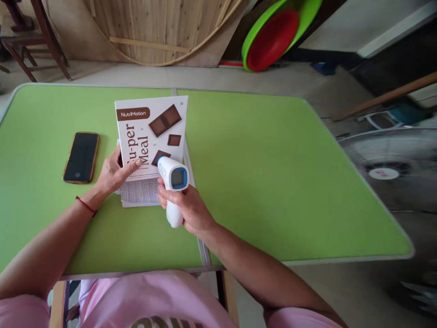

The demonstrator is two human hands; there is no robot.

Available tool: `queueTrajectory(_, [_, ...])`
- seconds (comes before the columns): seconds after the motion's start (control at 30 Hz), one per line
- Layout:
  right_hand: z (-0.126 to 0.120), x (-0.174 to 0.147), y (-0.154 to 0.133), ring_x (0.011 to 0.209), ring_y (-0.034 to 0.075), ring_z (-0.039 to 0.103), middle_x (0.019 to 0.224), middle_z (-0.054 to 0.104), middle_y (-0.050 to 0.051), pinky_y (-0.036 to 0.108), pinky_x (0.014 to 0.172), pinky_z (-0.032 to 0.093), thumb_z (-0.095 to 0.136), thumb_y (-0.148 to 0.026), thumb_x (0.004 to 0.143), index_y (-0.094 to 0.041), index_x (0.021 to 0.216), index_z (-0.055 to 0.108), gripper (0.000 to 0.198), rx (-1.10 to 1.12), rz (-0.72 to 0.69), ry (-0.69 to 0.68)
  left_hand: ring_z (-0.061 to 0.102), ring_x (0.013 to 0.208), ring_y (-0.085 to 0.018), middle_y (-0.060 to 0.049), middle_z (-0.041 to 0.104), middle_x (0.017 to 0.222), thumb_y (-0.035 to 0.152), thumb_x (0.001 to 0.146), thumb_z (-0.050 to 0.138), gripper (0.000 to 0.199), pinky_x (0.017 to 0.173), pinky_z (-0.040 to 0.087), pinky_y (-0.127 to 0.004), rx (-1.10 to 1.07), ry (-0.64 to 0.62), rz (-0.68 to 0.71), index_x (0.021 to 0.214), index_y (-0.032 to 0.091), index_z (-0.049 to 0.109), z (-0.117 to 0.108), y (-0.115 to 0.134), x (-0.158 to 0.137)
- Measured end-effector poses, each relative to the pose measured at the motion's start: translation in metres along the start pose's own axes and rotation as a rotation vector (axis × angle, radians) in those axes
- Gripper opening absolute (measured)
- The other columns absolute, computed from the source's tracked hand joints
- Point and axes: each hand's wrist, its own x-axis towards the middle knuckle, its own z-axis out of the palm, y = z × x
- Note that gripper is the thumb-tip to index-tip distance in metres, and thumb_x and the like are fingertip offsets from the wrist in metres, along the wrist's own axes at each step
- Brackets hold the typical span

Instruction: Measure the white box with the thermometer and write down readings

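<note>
My left hand [118,171] grips a white box [172,157] by its near left side, thumb across the front. The box is printed with "NutriMotion", "Meal" and brown chocolate pieces, and it is tilted toward me above the table. In my right hand [193,207] is a white and blue infrared thermometer [174,180], fingers wrapped round its handle. Its nose overlaps the box's lower right corner in view; whether they touch I cannot tell. Below the box lie papers with dense writing [141,193], partly hidden by it.
A phone [81,157] in a brown-edged case lies left of my left hand. The green folding table [273,182] has a metal seam down its middle. Beyond it stand a wooden chair [39,41], a round wooden board [157,23] and green and red basins [273,38]. A fan [384,173] is at right.
</note>
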Motion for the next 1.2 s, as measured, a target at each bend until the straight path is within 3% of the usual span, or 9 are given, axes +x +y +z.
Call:
queueTrajectory(0.3, [0.0061, 0.0030, -0.0004, 0.055, 0.010, 0.049, 0.065, 0.057, -0.003, 0.027, 0.053, 0.038, 0.074, -0.037, 0.063, -0.020, 0.086, 0.063, 0.031, 0.156, 0.033, -0.014, 0.068, 0.088, -0.025, -0.007, 0.073, 0.100, 0.058, 0.082, 0.067, 0.049, 0.073, 0.056, -0.035, -0.022, -0.005, -0.013, 0.111, 0.020, 0.061, 0.0000, 0.0014, 0.0006])
queueTrajectory(0.57, [0.0072, 0.0042, 0.0000, 0.057, 0.011, 0.053, 0.064, 0.061, -0.002, 0.028, 0.055, 0.042, 0.072, -0.036, 0.067, -0.020, 0.084, 0.064, 0.025, 0.084, -0.016, -0.018, 0.069, 0.084, -0.024, -0.006, 0.073, 0.097, 0.058, 0.081, 0.068, 0.048, 0.068, 0.056, -0.033, -0.033, -0.012, -0.012, 0.109, 0.020, 0.061, -0.0010, 0.0009, 0.0010])
queueTrajectory(0.83, [0.0049, 0.0051, 0.0021, 0.053, 0.011, 0.055, 0.060, 0.062, -0.003, 0.026, 0.054, 0.043, 0.070, -0.034, 0.072, -0.019, 0.074, 0.064, 0.016, -0.044, -0.050, -0.003, 0.069, 0.088, -0.024, -0.005, 0.072, 0.100, 0.058, 0.081, 0.067, 0.048, 0.072, 0.056, -0.033, -0.034, -0.023, -0.021, 0.109, 0.020, 0.060, -0.0013, 0.0044, 0.0015])
queueTrajectory(1.2, [0.0058, 0.0051, 0.0019, 0.053, 0.011, 0.054, 0.058, 0.061, -0.003, 0.026, 0.054, 0.043, 0.070, -0.031, 0.070, -0.019, 0.072, 0.064, 0.014, -0.054, -0.065, 0.015, 0.068, 0.089, -0.025, -0.006, 0.072, 0.100, 0.059, 0.080, 0.068, 0.048, 0.074, 0.057, -0.036, -0.037, -0.026, -0.043, 0.106, 0.020, 0.061, -0.0010, 0.0051, 0.0017])
